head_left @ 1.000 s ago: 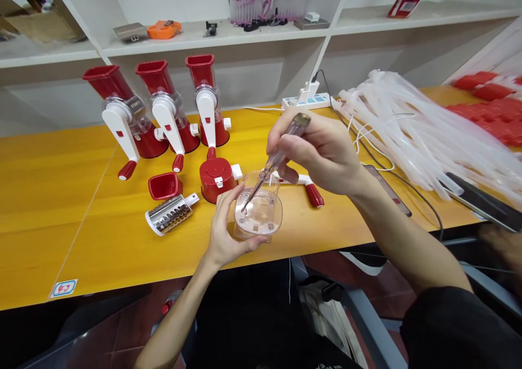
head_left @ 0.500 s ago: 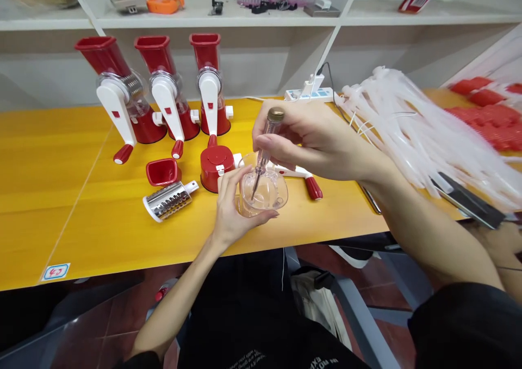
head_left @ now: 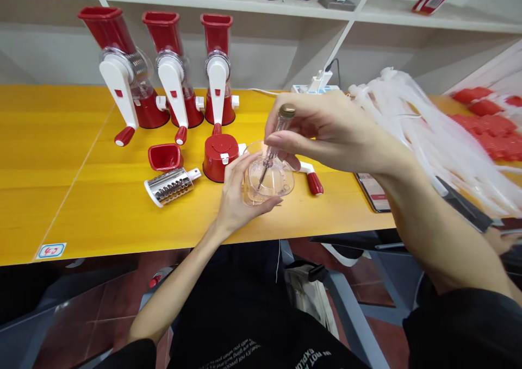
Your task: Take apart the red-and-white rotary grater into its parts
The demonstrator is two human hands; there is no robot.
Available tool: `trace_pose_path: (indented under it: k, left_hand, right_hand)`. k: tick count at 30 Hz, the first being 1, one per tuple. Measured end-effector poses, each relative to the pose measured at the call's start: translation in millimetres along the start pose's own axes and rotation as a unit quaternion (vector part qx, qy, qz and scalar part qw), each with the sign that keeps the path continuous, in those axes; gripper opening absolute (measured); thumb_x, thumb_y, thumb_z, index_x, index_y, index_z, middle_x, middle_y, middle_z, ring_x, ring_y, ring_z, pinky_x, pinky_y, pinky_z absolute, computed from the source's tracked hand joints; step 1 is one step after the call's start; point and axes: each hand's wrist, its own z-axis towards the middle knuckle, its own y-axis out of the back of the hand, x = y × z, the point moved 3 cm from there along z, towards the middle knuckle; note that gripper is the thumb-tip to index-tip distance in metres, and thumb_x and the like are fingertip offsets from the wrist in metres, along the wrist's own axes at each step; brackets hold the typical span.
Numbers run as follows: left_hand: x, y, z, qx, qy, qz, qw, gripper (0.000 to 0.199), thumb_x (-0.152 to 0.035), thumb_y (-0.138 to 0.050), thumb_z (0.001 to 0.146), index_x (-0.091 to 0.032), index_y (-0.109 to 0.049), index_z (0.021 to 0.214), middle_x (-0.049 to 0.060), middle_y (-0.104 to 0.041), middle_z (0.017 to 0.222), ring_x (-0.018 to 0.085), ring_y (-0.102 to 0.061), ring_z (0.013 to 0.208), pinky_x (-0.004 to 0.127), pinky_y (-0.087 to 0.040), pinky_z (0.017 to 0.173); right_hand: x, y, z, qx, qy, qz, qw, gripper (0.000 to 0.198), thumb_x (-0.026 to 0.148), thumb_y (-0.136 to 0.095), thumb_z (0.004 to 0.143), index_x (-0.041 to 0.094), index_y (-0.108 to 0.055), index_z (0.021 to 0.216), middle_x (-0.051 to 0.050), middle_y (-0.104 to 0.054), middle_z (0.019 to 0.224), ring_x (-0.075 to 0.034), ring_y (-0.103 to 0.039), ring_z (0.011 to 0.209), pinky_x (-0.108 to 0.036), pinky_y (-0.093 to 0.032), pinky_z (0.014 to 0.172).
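My left hand is wrapped around a clear plastic grater housing just above the table. In my right hand is a screwdriver with a clear handle and brass-coloured end, held tilted. Its shaft points down into the clear housing; whether the tip meets a screw is too small to tell. A red grater base stands just beyond my left fingers. To the right lies a white crank handle with a red knob, partly hidden by my right hand. A metal grating drum and a red hopper lie to the left.
Three assembled red-and-white rotary graters stand at the back left. A phone lies by my right forearm, near clear plastic bags and a black-bladed tool. A number label marks the front left edge.
The camera view has tilted down and shifted slightly, so the shelf sits higher and more of the phone shows. Both hands keep their grip on the screwdriver and the clear housing.
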Motion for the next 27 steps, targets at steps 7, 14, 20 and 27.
trace_pose_path:
  k: [7,14,20,27]
  left_hand:
    - [-4,-1,-1,-0.012,0.001,0.031,0.999,0.088,-0.07,-0.08,0.08,-0.027,-0.047,0.15,0.011,-0.063,0.142,0.03,-0.058,0.132,0.05,-0.05,0.114]
    - [-4,-1,1,-0.029,-0.04,0.037,0.998,0.087,-0.069,-0.078,0.082,-0.026,-0.047,0.151,0.011,-0.066,0.138,0.027,-0.06,0.124,0.047,-0.052,0.109]
    - [-3,-2,2,-0.042,-0.053,0.031,0.997,0.086,-0.067,-0.08,0.081,-0.027,-0.049,0.15,0.009,-0.068,0.133,0.026,-0.06,0.12,0.046,-0.054,0.106]
    - [-4,-2,4,-0.042,-0.053,0.026,0.997,0.083,-0.067,-0.079,0.082,-0.025,-0.052,0.148,0.01,-0.069,0.131,0.026,-0.06,0.121,0.046,-0.055,0.107]
  right_hand:
    - [-3,-4,-9,-0.044,-0.04,0.053,0.997,0.027,0.032,-0.07,0.1,0.021,-0.055,0.082,0.006,-0.066,0.06,-0.01,-0.066,0.047,-0.021,-0.048,0.041]
    - [8,3,-6,0.004,-0.038,-0.071,0.997,0.022,0.032,-0.061,0.104,0.022,-0.052,0.087,0.007,-0.066,0.06,-0.008,-0.061,0.049,-0.024,-0.044,0.055]
    - [16,7,-1,0.038,-0.029,-0.119,0.992,0.021,0.032,-0.059,0.104,0.024,-0.049,0.087,0.006,-0.063,0.06,-0.012,-0.059,0.054,-0.028,-0.044,0.061]
    - [17,8,-1,0.058,-0.009,-0.148,0.987,0.019,0.028,-0.062,0.102,0.023,-0.051,0.087,0.006,-0.059,0.063,-0.01,-0.058,0.058,-0.027,-0.039,0.057]
